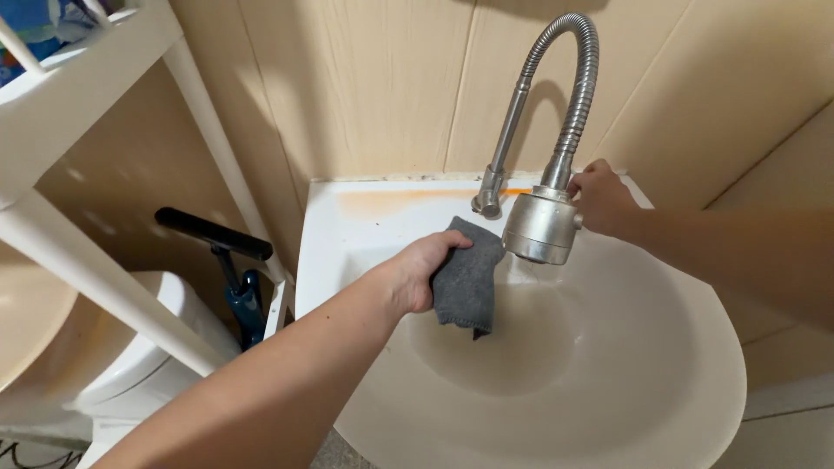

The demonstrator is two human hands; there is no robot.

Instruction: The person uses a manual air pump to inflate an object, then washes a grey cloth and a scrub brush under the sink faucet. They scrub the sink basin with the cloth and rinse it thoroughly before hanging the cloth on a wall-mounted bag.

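Holding a grey cloth (467,276) in our left hand (420,274), over the near-left side of the basin, just beside the spray head (542,226). Fingers curl over the cloth's top edge, thumb hidden behind; the rest hangs free below the grip.

Handling, our read: cloth is light, soft, limp, zero stiffness, so it drapes and folds wherever unsupported. Looks like a napped microfibre weave, matte, slightly frayed at the lower corner. Grips well dry; gets heavier and floppier if soaked. Best hold is a bunched pinch at the top edge, as now, or wadded in the palm.

Sink (608,373): white glazed ceramic, round smooth bowl, hard and slick, likely slippery when wet. An orange stain runs along its flat back ledge.

Right hand (599,198) sits at the far side of the spray head, fingers closed against its neck; we can't tell how firm the grip is. Spray head is a brushed-metal cylinder, rigid, with a faint stream of water under it.

Behind it: faucet hose (580,78), ribbed flexible metal gooseneck arched over a straight riser. Bends but holds shape, we judge.

Left side: white shelf frame (104,287), rigid tubes; a dark tool with a black handle (213,233) leans by the toilet (156,347). Far wall (365,78): beige panels, smooth, vertical seams.
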